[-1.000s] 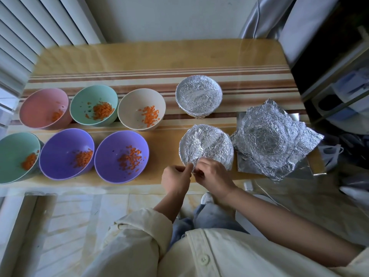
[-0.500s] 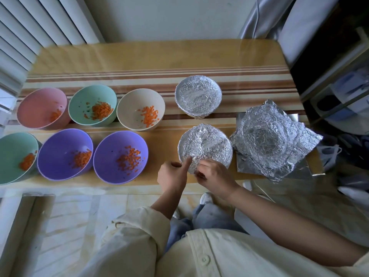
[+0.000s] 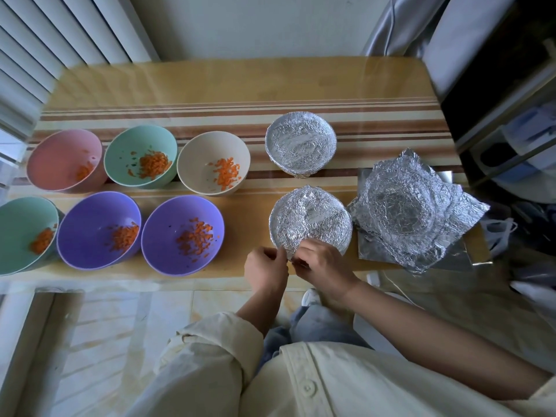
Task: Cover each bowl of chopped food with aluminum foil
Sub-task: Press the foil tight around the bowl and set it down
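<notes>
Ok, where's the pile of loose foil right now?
In the head view, the loose foil pile lies at the right end of the table, directly right of the near foil-covered bowl and front-right of the far covered bowl.

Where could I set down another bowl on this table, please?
The table is bare behind the bowl rows. A narrower lane separates the beige bowl and right purple bowl from the far foil-covered bowl and near foil-covered bowl. Crowded: the crumpled foil sheets at right, and the near rim, where left hand and right hand pinch foil.
</notes>
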Demonstrator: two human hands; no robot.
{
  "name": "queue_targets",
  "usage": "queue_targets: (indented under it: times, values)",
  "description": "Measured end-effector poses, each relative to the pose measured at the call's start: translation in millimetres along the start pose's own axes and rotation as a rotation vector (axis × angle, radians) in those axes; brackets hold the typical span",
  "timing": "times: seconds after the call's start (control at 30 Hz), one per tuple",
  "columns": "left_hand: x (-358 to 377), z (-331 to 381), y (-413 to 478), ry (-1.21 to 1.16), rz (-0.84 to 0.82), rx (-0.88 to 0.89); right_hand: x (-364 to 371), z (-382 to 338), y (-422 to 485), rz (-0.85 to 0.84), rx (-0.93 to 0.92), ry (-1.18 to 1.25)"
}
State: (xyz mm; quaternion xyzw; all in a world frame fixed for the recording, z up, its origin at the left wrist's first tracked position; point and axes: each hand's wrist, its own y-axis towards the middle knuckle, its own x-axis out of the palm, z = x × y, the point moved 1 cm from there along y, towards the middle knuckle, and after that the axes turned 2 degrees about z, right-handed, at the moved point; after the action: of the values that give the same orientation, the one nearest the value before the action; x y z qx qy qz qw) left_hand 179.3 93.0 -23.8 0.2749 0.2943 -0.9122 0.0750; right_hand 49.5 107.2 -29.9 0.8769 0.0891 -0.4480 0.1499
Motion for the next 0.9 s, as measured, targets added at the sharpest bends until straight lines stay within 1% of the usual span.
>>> queue_targets:
  times: [0.1,0.23,0.43,0.57,0.67,0.73,0.83,0.9]
  values:
    - [-3.2,4.9,4.6,0.068,0.016,0.017,-0.4,2.0,1.4,-0.052,-0.002,0.036]
    - [-12.1,14.1,13.0,0.149,-0.005,0.049,-8.7,8.1,2.2,-0.129,-0.030,0.058]
    - [-17.6,18.8,24.1,0.235,-0.018,0.124,-11.8,1.6,-5.2,-0.063,-0.060,-0.053]
    - [-17.8,18.7,24.3,0.196,-0.021,0.080,-3.1,-1.4,-1.7,-0.040,-0.016,-0.078]
    - [-16.1,9.9,18.0,0.101,0.013,0.026,-1.6,-1.0,0.0,-0.043,0.010,-0.068]
    - [-12.8,3.7,6.5,0.066,0.018,0.017,-2.1,-1.3,0.0,-0.031,0.010,-0.068]
    - [-7.1,1.8,-9.4,0.022,-0.032,0.001,-3.7,-2.8,-1.5,-0.009,-0.001,-0.043]
    - [-5.8,5.4,-9.8,0.017,-0.015,-0.023,-3.3,-3.3,-1.2,-0.013,-0.012,-0.038]
